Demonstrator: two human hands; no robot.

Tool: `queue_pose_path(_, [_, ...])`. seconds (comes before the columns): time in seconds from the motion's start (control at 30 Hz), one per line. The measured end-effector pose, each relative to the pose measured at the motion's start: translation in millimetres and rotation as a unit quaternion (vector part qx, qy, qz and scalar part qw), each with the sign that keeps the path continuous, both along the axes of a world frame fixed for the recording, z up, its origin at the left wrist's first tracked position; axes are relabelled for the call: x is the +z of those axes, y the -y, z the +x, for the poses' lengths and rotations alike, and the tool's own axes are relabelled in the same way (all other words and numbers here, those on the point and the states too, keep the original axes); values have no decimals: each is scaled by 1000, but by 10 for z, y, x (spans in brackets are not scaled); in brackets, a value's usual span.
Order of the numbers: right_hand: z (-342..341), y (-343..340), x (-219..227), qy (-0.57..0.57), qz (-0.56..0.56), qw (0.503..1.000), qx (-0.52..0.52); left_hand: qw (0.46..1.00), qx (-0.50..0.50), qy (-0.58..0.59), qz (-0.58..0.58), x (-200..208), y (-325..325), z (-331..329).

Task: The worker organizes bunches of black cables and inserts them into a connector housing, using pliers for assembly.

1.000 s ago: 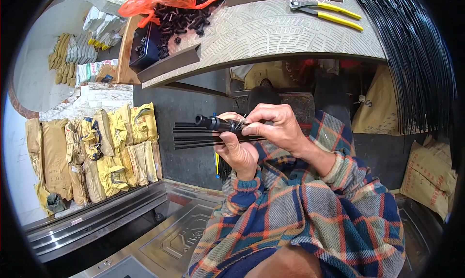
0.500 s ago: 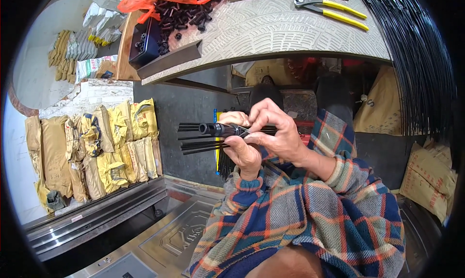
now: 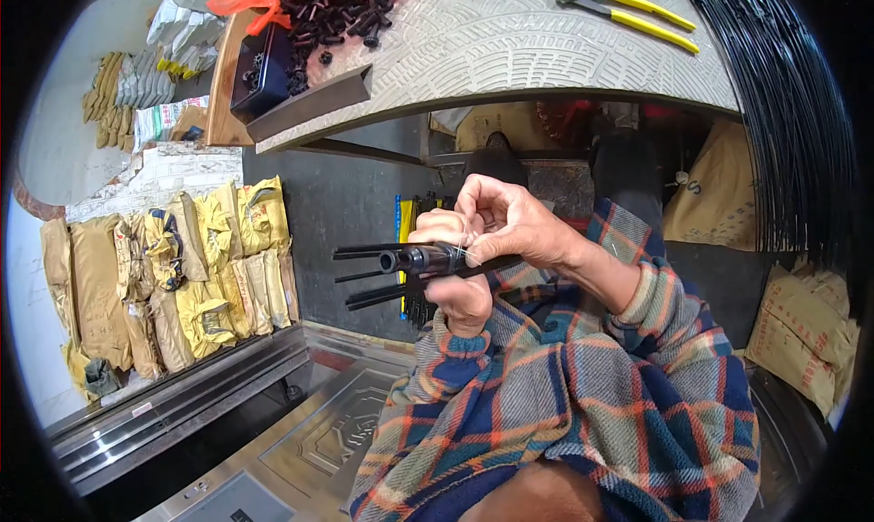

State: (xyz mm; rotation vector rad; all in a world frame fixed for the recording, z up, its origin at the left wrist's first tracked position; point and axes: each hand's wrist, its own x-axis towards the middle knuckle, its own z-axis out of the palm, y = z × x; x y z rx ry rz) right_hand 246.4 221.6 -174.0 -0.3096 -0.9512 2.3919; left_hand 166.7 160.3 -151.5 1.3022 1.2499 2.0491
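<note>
My left hand (image 3: 466,305) is closed around a black tubular hub (image 3: 401,261), its open round end pointing left. Thin black rods (image 3: 373,297) lie along both sides of the hub and stick out past it, like ribs of an umbrella frame. A thin pale wire (image 3: 463,250) crosses the hub beside my fingers. My right hand (image 3: 521,235) is pinched on this wire, thumb against fingers, close to the left hand. The far ends of the rods are hidden behind my hands and sleeve.
Ahead, a patterned worktable (image 3: 473,49) holds yellow-handled pincers (image 3: 651,20), black plastic parts (image 3: 341,21) and a dark box (image 3: 264,74). Long black rods (image 3: 783,112) hang over its right end. Yellow-brown packages (image 3: 173,276) lie left; a sack (image 3: 715,199) stands right.
The hub has turned, its open end tipping slightly nearer to me, and the rods have spread differently. My right hand has shifted slightly with the wire; my left thumb has moved and is blurred.
</note>
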Motion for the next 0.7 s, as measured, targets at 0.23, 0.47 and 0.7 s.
queue_pose_path(0.23, [-54,-15,-132,-68,9,998,-7,986,-35,-105,-127,86,90,-109])
queue_pose_path(0.47, [840,-1038,378,358,644,565,-372,985,-66,-97,-126,223,-126,-125])
queue_pose_path(0.7, [1237,-1682,480,589,674,326,-305,961,-183,-76,-193,244,-154,-108])
